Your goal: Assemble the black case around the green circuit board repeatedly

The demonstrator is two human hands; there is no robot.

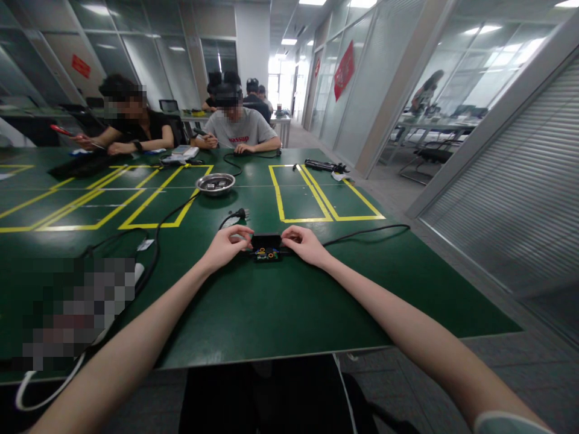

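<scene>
I am stretching both arms out over the green table (271,313), working at its middle. My left hand (228,244) is curling in at one end of the small black box (266,247), thumb and forefinger pinching together right at its edge. My right hand (305,243) is doing the same at the other end, fingers bent and gripping — the two together are keeping the box from sliding. It is lying flat and open side up, so the coloured parts inside are facing me. A black cable (366,232) is trailing off to the right from the box, and a plug (239,213) is lying just beyond my left hand. Farther off, a metal bowl (215,182) is sitting among the yellow floor-tape lines — within reach for small parts, I think. At the far edge, two people are working, seated.
</scene>
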